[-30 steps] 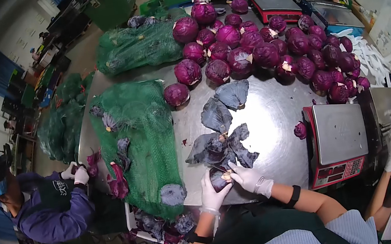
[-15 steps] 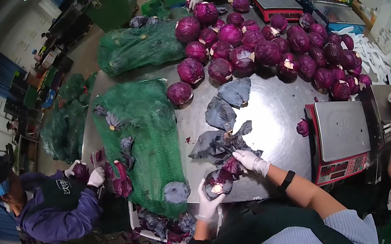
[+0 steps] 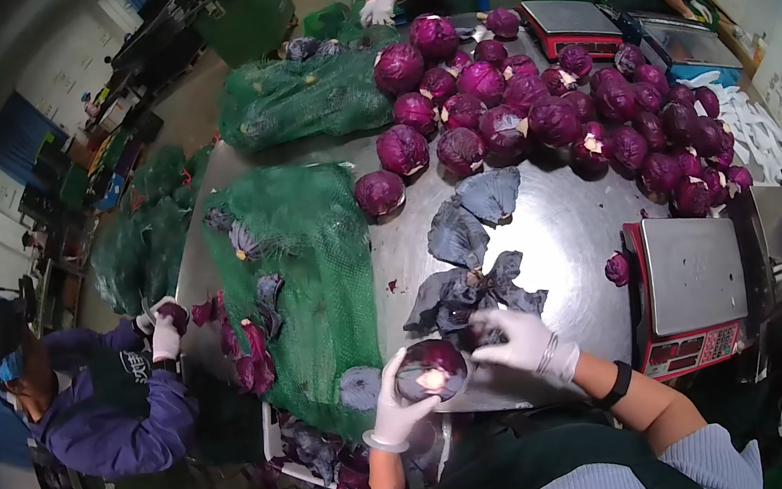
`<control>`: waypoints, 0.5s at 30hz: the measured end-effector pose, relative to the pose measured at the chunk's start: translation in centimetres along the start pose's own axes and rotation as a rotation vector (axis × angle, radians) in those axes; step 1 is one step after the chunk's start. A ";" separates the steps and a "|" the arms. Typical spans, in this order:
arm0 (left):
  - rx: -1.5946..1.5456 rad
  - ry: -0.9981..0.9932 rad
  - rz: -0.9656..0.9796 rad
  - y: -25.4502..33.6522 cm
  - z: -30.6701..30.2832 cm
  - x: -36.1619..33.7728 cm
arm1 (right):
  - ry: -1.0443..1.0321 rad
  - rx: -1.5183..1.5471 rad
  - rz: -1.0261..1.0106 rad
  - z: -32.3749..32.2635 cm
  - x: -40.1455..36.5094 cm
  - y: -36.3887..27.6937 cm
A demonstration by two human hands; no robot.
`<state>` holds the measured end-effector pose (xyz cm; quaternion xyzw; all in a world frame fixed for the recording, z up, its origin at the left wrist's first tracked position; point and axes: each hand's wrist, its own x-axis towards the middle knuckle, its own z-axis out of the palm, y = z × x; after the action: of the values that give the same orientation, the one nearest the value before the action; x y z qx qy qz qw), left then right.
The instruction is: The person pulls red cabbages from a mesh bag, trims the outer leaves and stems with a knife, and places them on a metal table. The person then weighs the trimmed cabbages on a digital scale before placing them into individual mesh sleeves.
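Observation:
My left hand (image 3: 400,400), in a white glove, is closed around a red cabbage (image 3: 437,364), its pale cut stem facing me. Just right of the cabbage is my gloved right hand (image 3: 522,341), slightly blurred. Its thumb and fingers are apart, with the thumb near the cabbage's side. Dark leaf pieces show by those fingers; I see no firm grip on them. Loose outer leaves (image 3: 455,235) lie on the metal table (image 3: 568,208) beyond my hands.
Many red cabbages (image 3: 555,122) are heaped at the back. Green net sacks (image 3: 304,268) lie on the left, a red scale (image 3: 694,275) on the right. A small cabbage (image 3: 617,268) sits beside it. A crate of leaves (image 3: 273,434) stands below the edge. Co-workers stand around.
My right hand has moved from the loose leaves to beside the cabbage, its pinch opening. The cabbage stays in my left hand. The left co-worker's hands have come together around a cabbage.

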<state>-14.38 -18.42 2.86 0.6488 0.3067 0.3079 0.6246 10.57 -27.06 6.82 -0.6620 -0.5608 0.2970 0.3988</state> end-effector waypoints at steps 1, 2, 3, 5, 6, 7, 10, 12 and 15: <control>0.229 -0.043 0.113 1.6 0.2 0.6 | -0.090 0.003 -0.043 -0.5 0.0 -2.4; 0.306 -0.076 0.144 2.7 0.6 1.0 | -0.036 -0.158 -0.128 0.1 -0.1 -3.0; 0.340 -0.130 0.184 3.1 0.7 1.2 | -0.031 -0.272 -0.143 0.4 -0.1 -3.8; 0.066 -0.196 0.095 2.9 0.9 1.2 | 0.001 -0.222 -0.174 1.0 0.1 -2.1; 0.068 -0.200 0.093 2.5 1.0 1.0 | -0.074 -0.040 -0.076 0.8 0.5 -1.7; -0.335 -0.194 -0.088 1.9 1.2 0.6 | -0.148 0.142 0.022 0.3 0.9 -1.4; -1.146 -0.081 -0.379 0.4 4.2 0.1 | -0.230 0.538 0.467 -1.3 1.2 0.7; -1.679 -0.361 -0.509 -0.5 5.8 1.0 | -0.267 0.682 0.435 -2.0 0.8 2.0; -1.587 -0.186 -0.701 -2.8 6.9 1.5 | -0.264 0.945 0.407 -3.0 -1.0 0.1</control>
<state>-8.10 -21.50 -0.16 -0.0870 0.1315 0.1664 0.9734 12.96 -28.63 8.19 -0.4626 -0.2713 0.6695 0.5139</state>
